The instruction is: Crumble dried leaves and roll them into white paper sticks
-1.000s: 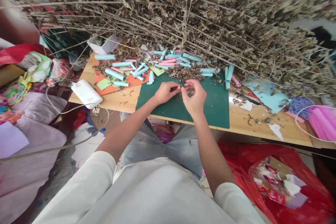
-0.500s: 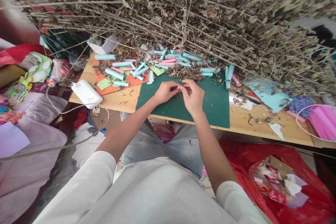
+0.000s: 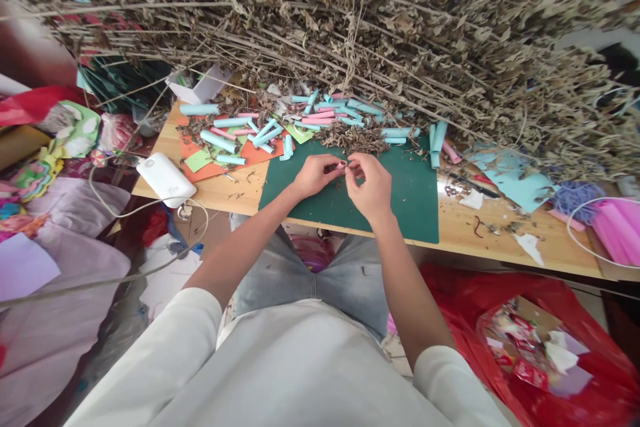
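Over a dark green cutting mat (image 3: 410, 203), my left hand (image 3: 318, 175) is closed in a pinch on a small pinkish roll (image 3: 342, 165) with a dark end, mostly hidden by the fingers. My right hand (image 3: 371, 185) meets it from the right, thumb and fingertips curled together at the roll's end. Whatever the right fingertips pinch is too small to make out. Crumbled dried leaves (image 3: 353, 138) lie in a heap just beyond both hands. Past them are several blue paper rolls (image 3: 219, 141) and pink paper rolls (image 3: 320, 121).
Dried leafy stalks (image 3: 320, 27) pile across the back of the wooden table (image 3: 225, 197). A white power bank (image 3: 167, 179) with a cable sits at the left edge. On the right are a black pen (image 3: 473, 185), blue paper (image 3: 520, 177) and a red bag (image 3: 445, 293) of scraps below.
My right fingertips have shifted slightly to the right, and the dark end of the small roll now shows between the hands. The left hand has barely moved.
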